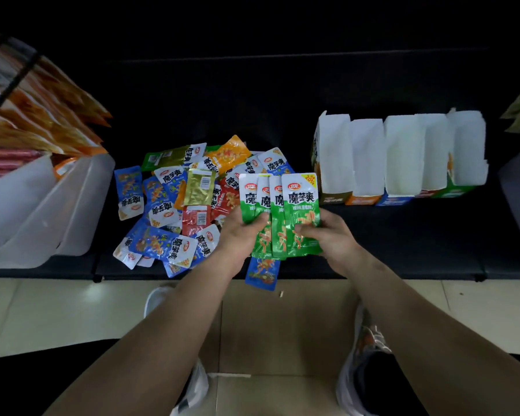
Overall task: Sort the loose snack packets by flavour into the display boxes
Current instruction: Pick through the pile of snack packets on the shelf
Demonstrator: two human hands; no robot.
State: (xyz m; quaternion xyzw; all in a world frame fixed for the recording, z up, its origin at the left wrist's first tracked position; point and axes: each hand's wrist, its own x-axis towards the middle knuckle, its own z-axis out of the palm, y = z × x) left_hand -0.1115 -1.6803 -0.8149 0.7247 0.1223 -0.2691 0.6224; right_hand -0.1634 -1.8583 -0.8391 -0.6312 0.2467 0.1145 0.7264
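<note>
A: Head view. What is held?
B: Four green packets (279, 211), fanned and overlapping, upright, fronts to the camera. White tops carry a red oval logo and large black characters. The green lower halves show an orange food picture. The rightmost has a yellow corner marked 20%.
A: Hands?
B: Left hand (240, 232) grips the fan's lower left, thumb laid on the front, fingers curled behind. Right hand (327, 235) pinches the lower right of the front packet. The fan is held over the near part of the black shelf (403, 235), between the pile and the boxes.
A: The pile?
B: Loose packets (174, 199) are heaped on the shelf left of the hands. Colours are blue, red, orange and green, plus one gold back with a barcode. They lie at all angles. The fan and the left hand cover the heap's right edge.
A: Anything else hidden?
B: A blue packet (261, 273) lies under the fan. Its top is covered and its lower end hangs over the shelf's front edge.
A: Boxes?
B: Five display boxes (403, 157) stand in a row at right, touching, with open tops and white insides. Fronts from left: olive, orange, blue, red, green. The leftmost stands just beside the fan's upper right corner; contact cannot be told.
A: Surroundings?
B: Clear plastic bins (42, 211) at far left, with blurred orange bags (57, 115) above. Below the shelf are pale floor tiles (57, 310), brown cardboard (282, 325) and shoes (370, 334).
</note>
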